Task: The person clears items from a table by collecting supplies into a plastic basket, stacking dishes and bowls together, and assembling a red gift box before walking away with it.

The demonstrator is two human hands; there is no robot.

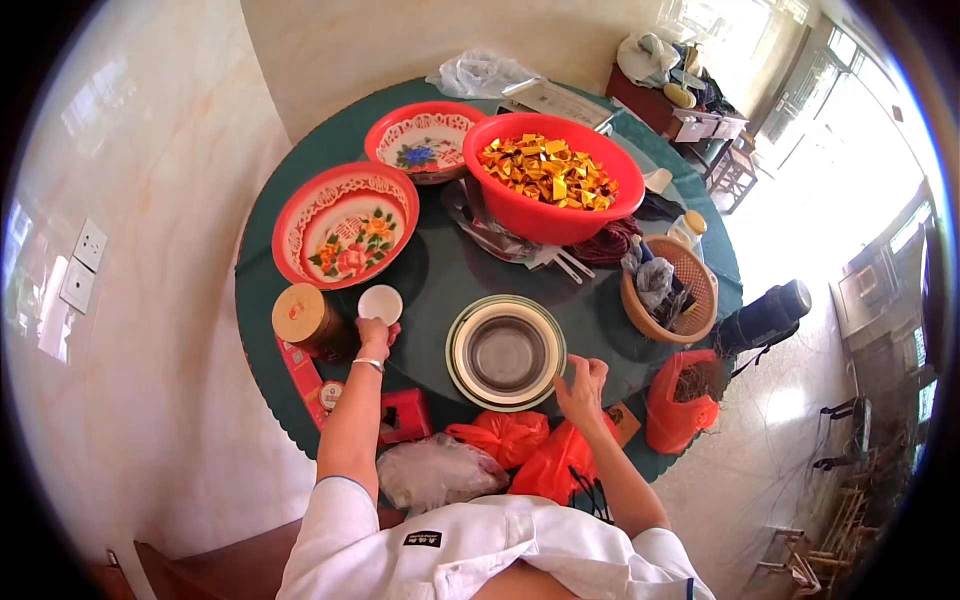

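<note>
My left hand is at a small white cup, its fingers wrapped round the near side, beside a brown canister with a tan lid. Stacked round bowls with pale rims and a grey metal inside stand at the table's middle front. My right hand is just right of the stack, its thumb and fingers apart and nothing seen between them. Below the stack lie red plastic bags and a clear plastic bag.
Behind are two red patterned basins and a red tub of gold foil pieces. A brown basket, a dark flask and a red bag of dry stalks stand right. A red box lies near my left forearm.
</note>
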